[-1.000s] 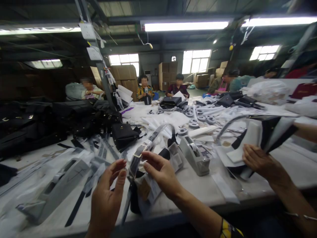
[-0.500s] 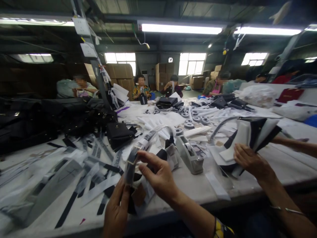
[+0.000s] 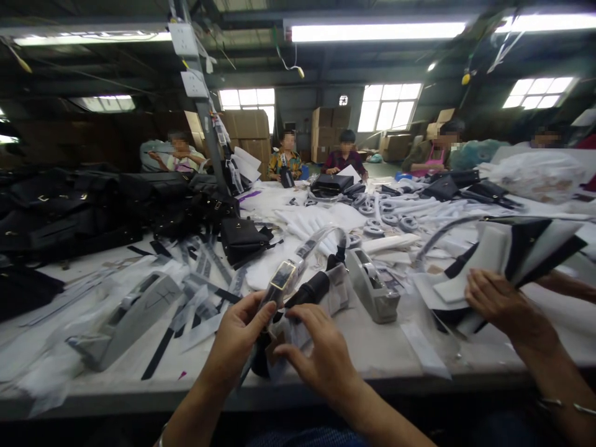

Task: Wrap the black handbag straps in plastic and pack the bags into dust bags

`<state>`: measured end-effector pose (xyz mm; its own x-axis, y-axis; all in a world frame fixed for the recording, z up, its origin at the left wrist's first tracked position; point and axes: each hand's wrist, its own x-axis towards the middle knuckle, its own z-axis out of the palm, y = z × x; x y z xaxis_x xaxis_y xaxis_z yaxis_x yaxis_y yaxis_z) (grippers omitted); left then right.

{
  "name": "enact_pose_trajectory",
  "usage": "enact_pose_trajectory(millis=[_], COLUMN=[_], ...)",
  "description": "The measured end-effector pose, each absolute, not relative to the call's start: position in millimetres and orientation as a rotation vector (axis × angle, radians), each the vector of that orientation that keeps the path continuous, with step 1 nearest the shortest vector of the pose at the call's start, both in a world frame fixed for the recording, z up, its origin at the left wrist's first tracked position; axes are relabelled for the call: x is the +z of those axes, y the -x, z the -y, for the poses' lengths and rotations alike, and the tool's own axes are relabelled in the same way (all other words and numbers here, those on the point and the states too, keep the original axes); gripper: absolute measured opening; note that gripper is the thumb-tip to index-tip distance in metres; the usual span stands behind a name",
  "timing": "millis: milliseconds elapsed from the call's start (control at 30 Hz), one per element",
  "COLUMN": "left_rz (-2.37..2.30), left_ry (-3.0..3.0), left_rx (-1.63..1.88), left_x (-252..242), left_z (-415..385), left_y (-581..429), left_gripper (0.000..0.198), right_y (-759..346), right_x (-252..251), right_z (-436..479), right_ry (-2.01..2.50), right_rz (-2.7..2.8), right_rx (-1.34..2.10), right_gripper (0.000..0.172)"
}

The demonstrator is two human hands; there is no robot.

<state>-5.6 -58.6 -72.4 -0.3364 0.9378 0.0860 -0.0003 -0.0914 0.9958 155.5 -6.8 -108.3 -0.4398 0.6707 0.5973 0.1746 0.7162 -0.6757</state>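
Note:
A black strap (image 3: pixel 266 300) under clear plastic film, with a gold rectangular buckle (image 3: pixel 282 275), rises from just in front of me and loops over to the right. My left hand (image 3: pixel 243 326) pinches it below the buckle, between thumb and fingers. Close by on the right, my right hand (image 3: pixel 323 347) has its thumb and fingers apart, beside a brown tag (image 3: pixel 274 346) and clear wrapping. The black bag body (image 3: pixel 261 360) beneath is largely covered by my hands. A dark rolled piece (image 3: pixel 311 289) lies just beyond my right hand.
Grey tape dispensers stand left (image 3: pixel 135 320) and right (image 3: pixel 375 292). Black bags (image 3: pixel 69 211) pile up at the left. Wrapped strips (image 3: pixel 205 267) are strewn over the white table. At the right, a co-worker's hand (image 3: pixel 505 304) holds a bag with white padding. Other people sit across.
My left hand has moved up onto the strap below the buckle. My right hand has come off the strap and lowered. The view has shifted, and the buckle now faces me.

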Motion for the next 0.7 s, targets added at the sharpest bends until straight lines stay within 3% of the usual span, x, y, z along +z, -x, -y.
enact_pose_trajectory(millis=[200,400,700], left_rz=[-1.376,-1.385,-1.561], left_ry=[-1.021,-0.955,-0.842], left_rx=[1.597,1.600,1.649], left_x=[-84,-87,-124], left_z=[58,55,80], left_y=[9,6,10], left_gripper=[0.037,0.039,0.061], right_y=[-142,-151,-178], right_x=[-124,-109,-116], right_z=[18,42,22], right_ry=[0.666,0.596,0.449], right_rz=[2.043,2.035,1.949], right_rx=[0.520,1.430,1.471], right_gripper=[0.008,0.008,0.015])
